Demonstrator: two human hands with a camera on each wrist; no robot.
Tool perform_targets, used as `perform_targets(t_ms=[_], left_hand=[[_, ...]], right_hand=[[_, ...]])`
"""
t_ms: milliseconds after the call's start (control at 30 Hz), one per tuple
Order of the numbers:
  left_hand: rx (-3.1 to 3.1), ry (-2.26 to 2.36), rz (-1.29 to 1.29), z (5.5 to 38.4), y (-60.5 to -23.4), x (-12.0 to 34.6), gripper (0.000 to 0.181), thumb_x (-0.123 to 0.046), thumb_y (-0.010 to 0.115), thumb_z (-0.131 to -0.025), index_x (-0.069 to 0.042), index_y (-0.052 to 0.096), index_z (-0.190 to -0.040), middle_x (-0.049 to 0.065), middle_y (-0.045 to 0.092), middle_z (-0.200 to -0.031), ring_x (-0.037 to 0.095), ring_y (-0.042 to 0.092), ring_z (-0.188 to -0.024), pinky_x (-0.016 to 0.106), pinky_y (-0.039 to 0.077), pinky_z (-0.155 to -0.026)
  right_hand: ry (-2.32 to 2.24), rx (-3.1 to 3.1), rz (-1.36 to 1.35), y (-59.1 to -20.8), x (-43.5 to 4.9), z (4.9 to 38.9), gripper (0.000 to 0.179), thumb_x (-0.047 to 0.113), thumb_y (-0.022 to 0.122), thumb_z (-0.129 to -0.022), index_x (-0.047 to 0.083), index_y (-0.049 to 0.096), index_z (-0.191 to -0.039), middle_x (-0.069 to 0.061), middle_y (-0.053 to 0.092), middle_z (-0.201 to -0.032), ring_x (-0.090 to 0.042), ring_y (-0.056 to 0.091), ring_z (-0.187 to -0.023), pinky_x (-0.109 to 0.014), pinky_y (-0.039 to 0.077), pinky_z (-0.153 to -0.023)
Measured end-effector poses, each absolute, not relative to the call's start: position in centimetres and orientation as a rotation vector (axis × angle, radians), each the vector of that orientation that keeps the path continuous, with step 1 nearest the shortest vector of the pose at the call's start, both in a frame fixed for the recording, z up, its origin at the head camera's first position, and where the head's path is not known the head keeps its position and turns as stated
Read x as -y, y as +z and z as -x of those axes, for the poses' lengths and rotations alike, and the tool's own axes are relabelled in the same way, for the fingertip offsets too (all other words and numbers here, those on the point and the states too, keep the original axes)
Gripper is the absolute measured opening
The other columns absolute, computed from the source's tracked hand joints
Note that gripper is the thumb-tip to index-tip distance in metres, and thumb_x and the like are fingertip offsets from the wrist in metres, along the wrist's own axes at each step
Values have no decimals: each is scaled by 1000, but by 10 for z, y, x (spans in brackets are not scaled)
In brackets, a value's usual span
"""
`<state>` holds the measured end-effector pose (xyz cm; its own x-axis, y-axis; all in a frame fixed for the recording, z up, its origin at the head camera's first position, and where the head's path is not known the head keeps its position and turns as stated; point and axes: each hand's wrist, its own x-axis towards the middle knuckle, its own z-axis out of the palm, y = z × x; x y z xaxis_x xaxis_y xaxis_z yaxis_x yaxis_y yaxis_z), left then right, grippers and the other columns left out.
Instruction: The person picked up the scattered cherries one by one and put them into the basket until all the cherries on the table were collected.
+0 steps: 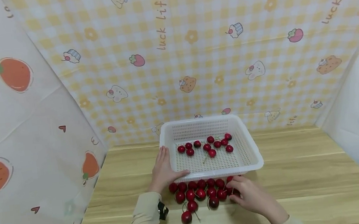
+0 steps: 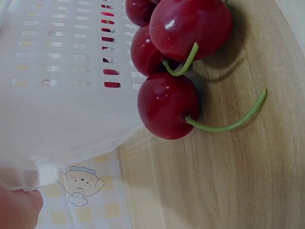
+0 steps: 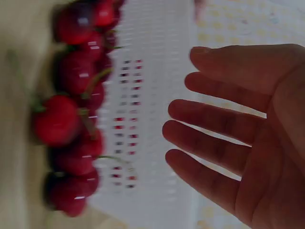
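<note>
A white plastic basket [image 1: 254,155] with slotted walls stands on the table, several red cherries [image 1: 212,153] lying on its floor. My left hand [image 1: 164,171] rests on its front left corner, fingers straight along the left rim and thumb along the front rim. In the left wrist view only a fingertip [image 2: 19,207] shows by the rim. More cherries [image 1: 200,194], some with green stems, lie bunched in front of the basket. My right hand [image 1: 250,194] is at the right end of this bunch. In the right wrist view its fingers are extended and spread, with nothing between them.
The wooden table [image 1: 306,171] extends to both sides of the basket. A yellow checked cloth [image 1: 194,69] hangs behind it, and pale printed sheets [image 1: 34,117] flank the left and right sides. One stemmed cherry [image 1: 186,217] lies nearest the front.
</note>
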<state>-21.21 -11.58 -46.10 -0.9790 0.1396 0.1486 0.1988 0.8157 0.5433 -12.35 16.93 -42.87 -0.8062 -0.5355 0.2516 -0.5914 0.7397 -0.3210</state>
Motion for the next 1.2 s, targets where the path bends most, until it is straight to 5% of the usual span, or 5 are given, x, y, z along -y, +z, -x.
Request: perform_targets(t_ms=[333, 1200], left_hand=[[2895, -878, 277, 212, -460, 115, 123, -67, 71, -55, 5, 21, -141, 21, 14, -149, 30, 10, -138, 44, 16, -111], [2884, -863, 268, 213, -463, 116, 123, -67, 71, -55, 5, 21, -141, 21, 15, -149, 30, 10, -138, 44, 17, -111]], right_hand=[[514, 2865, -801, -476, -177, 121, 28, 8, 75, -67, 1, 67, -92, -2, 57, -87, -14, 56, -72, -27, 52, -61], [573, 2913, -778, -495, -175, 127, 23, 2, 73, -65, 10, 63, -85, 5, 52, -79, -8, 50, -68, -24, 49, -58]])
